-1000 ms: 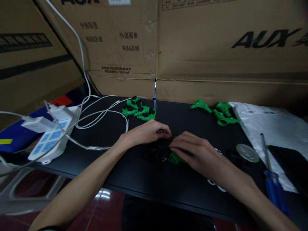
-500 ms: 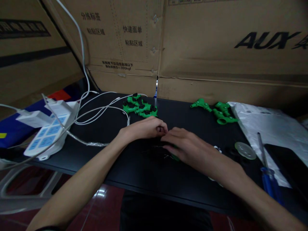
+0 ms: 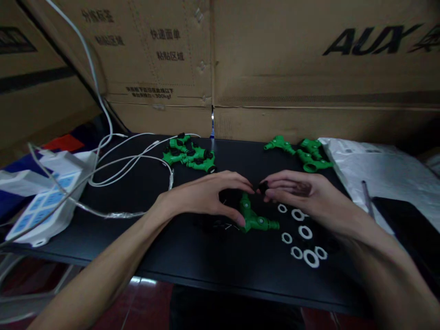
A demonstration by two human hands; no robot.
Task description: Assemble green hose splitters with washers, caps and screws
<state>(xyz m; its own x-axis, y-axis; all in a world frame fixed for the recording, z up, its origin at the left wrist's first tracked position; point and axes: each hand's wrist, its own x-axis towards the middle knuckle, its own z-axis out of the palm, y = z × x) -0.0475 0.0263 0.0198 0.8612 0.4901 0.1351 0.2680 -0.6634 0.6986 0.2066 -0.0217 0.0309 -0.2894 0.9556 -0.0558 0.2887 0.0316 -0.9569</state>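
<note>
A green plastic Y-shaped fitting (image 3: pixel 256 221) lies on the black table (image 3: pixel 206 256) in front of me. My left hand (image 3: pixel 206 196) arches over it, thumb pressed against its lower end and fingers over its top. My right hand (image 3: pixel 302 195) hovers just right of it, fingertips pinching a small black cap (image 3: pixel 263 187) that almost meets the left fingertips. Several white rings (image 3: pixel 298 233) lie loose on the table below my right hand. Small dark parts and thin metal pins (image 3: pixel 223 224) sit under my left hand, hard to make out.
Green fittings with black caps (image 3: pixel 189 156) are piled at the back centre, bare green fittings (image 3: pixel 304 155) at the back right. A white bag (image 3: pixel 371 169) and screwdriver shaft (image 3: pixel 366 192) lie right. A power strip (image 3: pixel 44 201) with white cables (image 3: pixel 130 165) is left; cardboard boxes (image 3: pixel 275 68) behind.
My hands have drawn apart and lifted, uncovering the green fitting and the white rings. My right hand has come away with a small black cap at its fingertips.
</note>
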